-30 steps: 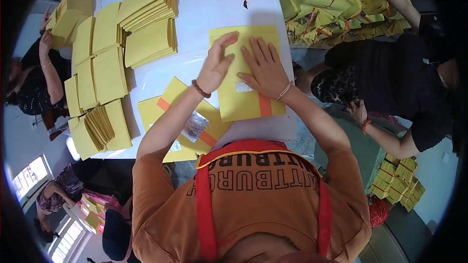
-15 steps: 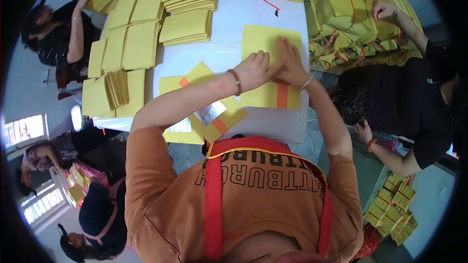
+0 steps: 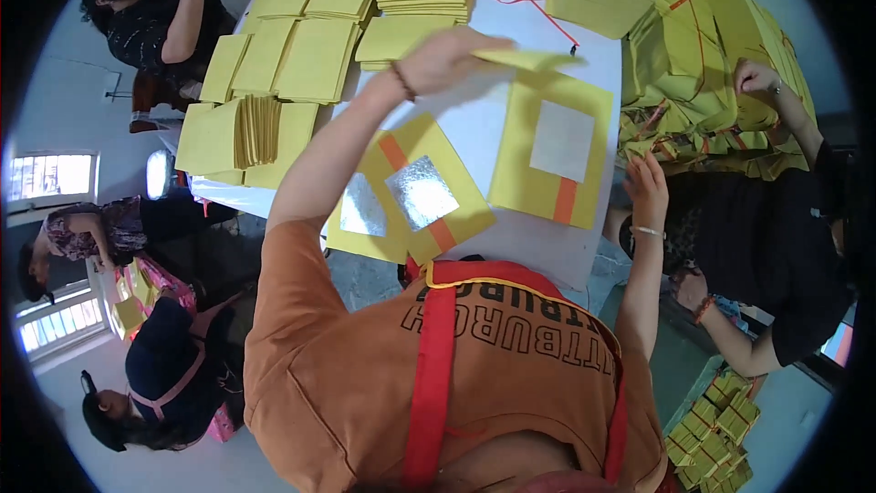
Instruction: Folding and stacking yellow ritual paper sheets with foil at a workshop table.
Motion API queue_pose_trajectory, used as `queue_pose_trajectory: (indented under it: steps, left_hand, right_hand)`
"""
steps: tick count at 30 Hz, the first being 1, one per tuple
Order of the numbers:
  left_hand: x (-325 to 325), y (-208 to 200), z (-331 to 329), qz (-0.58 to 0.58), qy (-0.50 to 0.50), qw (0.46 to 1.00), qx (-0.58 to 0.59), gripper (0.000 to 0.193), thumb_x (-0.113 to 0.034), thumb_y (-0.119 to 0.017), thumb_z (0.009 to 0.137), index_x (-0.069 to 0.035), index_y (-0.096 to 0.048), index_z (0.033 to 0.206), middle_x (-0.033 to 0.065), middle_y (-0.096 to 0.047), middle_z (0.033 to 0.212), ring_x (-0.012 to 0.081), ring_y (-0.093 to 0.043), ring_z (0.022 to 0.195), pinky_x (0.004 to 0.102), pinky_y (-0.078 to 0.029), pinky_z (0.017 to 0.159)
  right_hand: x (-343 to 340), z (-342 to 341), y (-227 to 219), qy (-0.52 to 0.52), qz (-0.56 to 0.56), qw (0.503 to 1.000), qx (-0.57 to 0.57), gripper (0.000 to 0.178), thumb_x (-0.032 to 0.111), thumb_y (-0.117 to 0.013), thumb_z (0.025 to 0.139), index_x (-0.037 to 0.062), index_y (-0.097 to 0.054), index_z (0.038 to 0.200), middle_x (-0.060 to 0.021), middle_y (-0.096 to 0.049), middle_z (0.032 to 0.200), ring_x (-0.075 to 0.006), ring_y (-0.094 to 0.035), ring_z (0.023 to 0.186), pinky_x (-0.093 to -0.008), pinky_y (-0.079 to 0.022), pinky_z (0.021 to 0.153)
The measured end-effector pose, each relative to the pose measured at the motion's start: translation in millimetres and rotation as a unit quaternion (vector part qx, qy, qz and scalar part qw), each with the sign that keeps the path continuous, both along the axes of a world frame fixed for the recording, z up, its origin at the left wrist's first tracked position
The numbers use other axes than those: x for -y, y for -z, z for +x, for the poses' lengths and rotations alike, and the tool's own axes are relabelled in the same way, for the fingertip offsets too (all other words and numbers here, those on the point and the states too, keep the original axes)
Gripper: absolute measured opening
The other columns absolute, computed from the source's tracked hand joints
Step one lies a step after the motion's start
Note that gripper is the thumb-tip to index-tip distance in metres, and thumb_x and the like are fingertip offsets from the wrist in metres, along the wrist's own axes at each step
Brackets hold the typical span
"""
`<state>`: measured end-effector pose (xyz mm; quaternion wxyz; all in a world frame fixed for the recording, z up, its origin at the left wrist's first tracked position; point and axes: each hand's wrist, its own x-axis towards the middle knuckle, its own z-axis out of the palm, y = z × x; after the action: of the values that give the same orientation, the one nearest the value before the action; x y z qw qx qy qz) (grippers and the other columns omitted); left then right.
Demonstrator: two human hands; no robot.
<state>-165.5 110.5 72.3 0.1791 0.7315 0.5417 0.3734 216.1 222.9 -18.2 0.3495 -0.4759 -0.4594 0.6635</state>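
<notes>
In the head view, we take the striped yellow sheet (image 3: 508,164) as our landmark; it lies flat on the white table (image 3: 540,247), near the right edge, with a pale panel (image 3: 561,141) and an orange strip (image 3: 565,201) on its face. We see the left hand (image 3: 449,60) raised just beyond its far left corner, wrist bent, back of the hand upward, fingers closed on one edge of a lifted yellow sheet (image 3: 538,61). That sheet hangs nearly edge-on above the far edge of the landmark. The right hand (image 3: 646,184) is just right of the landmark, past the table's edge, its forearm upright and its fingers loosely spread and half curled; we see it gripping nothing, and cannot tell whether its fingertips brush anything.

As for writing, we find dark block letters, some outlined and some solid, upside down across the brown shirt (image 3: 365,383), on the wearer's side of the landmark, partly covered by the red apron (image 3: 431,383). Left of the landmark, silver panels (image 3: 422,193) shine on overlapping yellow sheets (image 3: 473,218).
</notes>
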Motion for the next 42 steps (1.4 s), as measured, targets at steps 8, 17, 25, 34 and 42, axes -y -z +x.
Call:
queue_pose_trajectory:
  steps: [8, 17, 25, 34, 42]
  left_hand:
    - [28, 113, -117, 0.085, -0.233, 0.898, -0.363, 0.050, -0.001, -0.054, 0.070, -0.017, -0.052, 0.117, 0.0031, -0.057, 0.108, 0.0234, -0.055, 0.094, 0.0383, -0.043, 0.077]
    - [18, 125, -116, 0.018, -0.253, 0.860, -0.443, 0.039, -0.008, -0.050, 0.076, -0.018, -0.050, 0.114, 0.0015, -0.056, 0.104, 0.0207, -0.054, 0.095, 0.0375, -0.041, 0.078]
    - [32, 153, -104, -0.095, -0.268, 0.892, -0.351, 0.070, -0.010, -0.057, 0.070, -0.012, -0.027, 0.133, 0.0135, -0.029, 0.135, 0.0330, -0.027, 0.123, 0.0466, -0.025, 0.099]
    - [22, 142, -108, -0.129, -0.248, 0.876, -0.394, 0.072, -0.015, -0.056, 0.071, -0.010, -0.023, 0.135, 0.0149, -0.027, 0.136, 0.0320, -0.027, 0.124, 0.0449, -0.024, 0.101]
    - [56, 101, -90, -0.059, -0.268, 0.911, -0.309, 0.068, -0.022, -0.057, 0.075, -0.008, -0.024, 0.134, 0.0179, -0.034, 0.133, 0.0350, -0.039, 0.118, 0.0422, -0.036, 0.096]
  right_hand:
    - [15, 7, 27, 0.043, -0.034, 0.998, 0.021, 0.035, 0.023, -0.059, 0.085, 0.0116, -0.052, 0.118, 0.0001, -0.060, 0.104, -0.0094, -0.057, 0.090, -0.0241, -0.045, 0.070]
    - [30, 14, 12, 0.007, 0.049, 0.995, 0.091, 0.034, 0.021, -0.056, 0.087, 0.0101, -0.051, 0.119, -0.0011, -0.059, 0.106, -0.0101, -0.056, 0.095, -0.0225, -0.045, 0.074]
    - [50, -11, 3, 0.049, 0.205, 0.970, 0.121, 0.026, 0.011, -0.056, 0.086, 0.0019, -0.055, 0.111, -0.0061, -0.059, 0.105, -0.0128, -0.056, 0.089, -0.0244, -0.043, 0.075]
    - [165, -158, -14, -0.495, 0.302, 0.806, 0.120, 0.042, 0.024, -0.057, 0.082, 0.0079, -0.049, 0.121, -0.0192, -0.033, 0.133, -0.0341, -0.032, 0.124, -0.0398, -0.028, 0.101]
    - [197, -168, 48, -0.420, 0.342, 0.799, 0.259, 0.058, 0.041, -0.058, 0.075, 0.0110, -0.048, 0.123, -0.0316, -0.017, 0.137, -0.0509, -0.016, 0.125, -0.0511, -0.015, 0.104]
